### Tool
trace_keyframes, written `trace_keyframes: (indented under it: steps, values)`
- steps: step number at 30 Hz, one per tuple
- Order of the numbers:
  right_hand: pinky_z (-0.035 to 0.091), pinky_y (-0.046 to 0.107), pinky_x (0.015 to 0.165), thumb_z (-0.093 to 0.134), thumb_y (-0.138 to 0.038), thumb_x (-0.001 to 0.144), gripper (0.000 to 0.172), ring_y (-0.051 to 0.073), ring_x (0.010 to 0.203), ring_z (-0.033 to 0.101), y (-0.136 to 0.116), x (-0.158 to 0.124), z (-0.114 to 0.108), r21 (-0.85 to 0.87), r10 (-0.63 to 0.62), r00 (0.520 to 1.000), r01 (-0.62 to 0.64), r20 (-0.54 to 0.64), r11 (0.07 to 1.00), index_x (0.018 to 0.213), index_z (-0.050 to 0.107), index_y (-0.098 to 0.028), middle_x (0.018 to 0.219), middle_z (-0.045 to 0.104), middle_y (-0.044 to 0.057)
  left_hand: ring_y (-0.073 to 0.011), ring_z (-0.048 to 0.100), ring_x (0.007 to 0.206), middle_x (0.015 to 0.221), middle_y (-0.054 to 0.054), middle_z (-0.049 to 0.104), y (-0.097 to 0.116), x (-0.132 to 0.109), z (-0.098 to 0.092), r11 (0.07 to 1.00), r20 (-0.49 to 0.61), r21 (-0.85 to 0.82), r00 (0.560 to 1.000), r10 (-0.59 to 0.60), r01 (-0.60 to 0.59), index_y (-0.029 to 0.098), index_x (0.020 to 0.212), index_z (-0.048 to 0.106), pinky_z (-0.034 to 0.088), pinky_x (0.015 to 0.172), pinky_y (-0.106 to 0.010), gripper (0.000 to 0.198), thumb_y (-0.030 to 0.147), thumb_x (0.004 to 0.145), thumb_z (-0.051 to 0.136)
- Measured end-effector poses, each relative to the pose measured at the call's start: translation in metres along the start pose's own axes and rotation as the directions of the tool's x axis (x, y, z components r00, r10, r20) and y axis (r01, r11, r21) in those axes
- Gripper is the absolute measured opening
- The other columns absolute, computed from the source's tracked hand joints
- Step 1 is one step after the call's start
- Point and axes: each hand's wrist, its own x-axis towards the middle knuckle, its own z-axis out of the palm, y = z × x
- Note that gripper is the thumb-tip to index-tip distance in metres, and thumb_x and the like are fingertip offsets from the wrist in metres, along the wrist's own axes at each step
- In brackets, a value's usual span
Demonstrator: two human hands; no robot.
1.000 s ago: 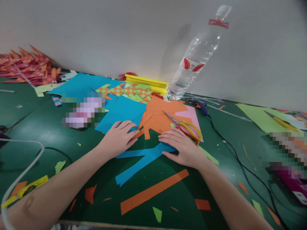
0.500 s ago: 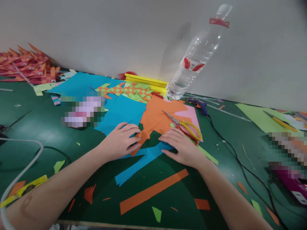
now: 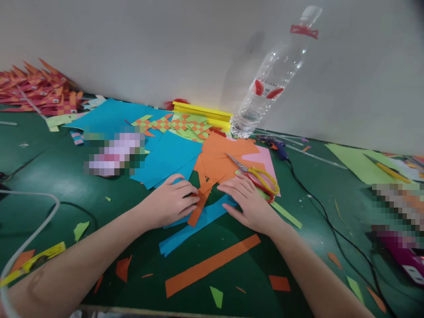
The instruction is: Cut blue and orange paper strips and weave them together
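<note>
My left hand [image 3: 174, 199] is at the edge of an orange paper strip [image 3: 201, 202], its fingertips and thumb closed on the strip's left side. This strip lies slanted across blue paper strips [image 3: 188, 229]. Facing it, my right hand [image 3: 247, 201] rests with fingers stretched and thumb apart, over the upper end of the blue strips. Yellow-and-red-handled scissors [image 3: 261, 179] lie just beyond the right fingers, on orange paper sheets [image 3: 221, 154]. Blue paper sheets [image 3: 170, 154] lie beyond my left hand. A loose orange strip [image 3: 212, 266] lies nearer to me.
A water bottle [image 3: 265, 84] leans by the wall. Woven paper fish [image 3: 179, 123] lie near a yellow holder [image 3: 202, 114]. To the right are a glue gun [image 3: 278, 148] with a black cord [image 3: 324, 212] and a yellow-handled knife [image 3: 391, 170]. A white cable [image 3: 36, 236] curves at left.
My left hand has shifted slightly right, and the orange strip at its fingertips has moved right and down with it. My right hand has barely moved.
</note>
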Motion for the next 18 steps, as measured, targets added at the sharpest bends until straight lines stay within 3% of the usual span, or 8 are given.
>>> trace_keyframes:
  steps: [4, 7, 18]
  values:
    - [0.025, 0.055, 0.113, 0.043, -0.038, 0.096, 0.039, 0.025, 0.129, 0.045, -0.012, 0.003, 0.002, -0.003, -0.035, 0.997, 0.035, 0.069, 0.999, 0.131, 0.048, -0.021, 0.134, 0.058, 0.006, -0.0202, 0.06, 0.1, 0.103, -0.006, 0.068, 0.006, 0.002, 0.001, 0.999, -0.027, 0.04, 1.0, 0.01, -0.009, 0.017, 0.105, 0.067, 0.033, 0.098, -0.042, 0.026, 0.023, 0.099, 0.042]
    - [0.026, 0.055, 0.112, 0.043, -0.042, 0.096, 0.043, 0.025, 0.133, 0.042, -0.018, 0.005, 0.006, 0.0, -0.048, 0.993, 0.049, 0.103, 0.999, 0.134, 0.047, -0.022, 0.138, 0.055, 0.006, -0.0206, 0.059, 0.1, 0.101, -0.007, 0.067, 0.01, 0.002, 0.001, 0.996, -0.029, 0.085, 1.0, 0.0, 0.002, 0.018, 0.107, 0.066, 0.033, 0.099, -0.043, 0.025, 0.024, 0.098, 0.043]
    - [0.028, 0.056, 0.113, 0.047, -0.045, 0.094, 0.048, 0.025, 0.132, 0.044, -0.023, 0.006, 0.008, -0.009, -0.084, 0.992, 0.085, 0.092, 0.996, 0.134, 0.049, -0.018, 0.134, 0.059, 0.009, -0.0215, 0.06, 0.099, 0.106, -0.01, 0.068, 0.009, 0.001, 0.004, 0.992, -0.05, 0.122, 0.998, -0.03, 0.036, 0.013, 0.119, 0.057, 0.034, 0.098, -0.041, 0.029, 0.019, 0.098, 0.037]
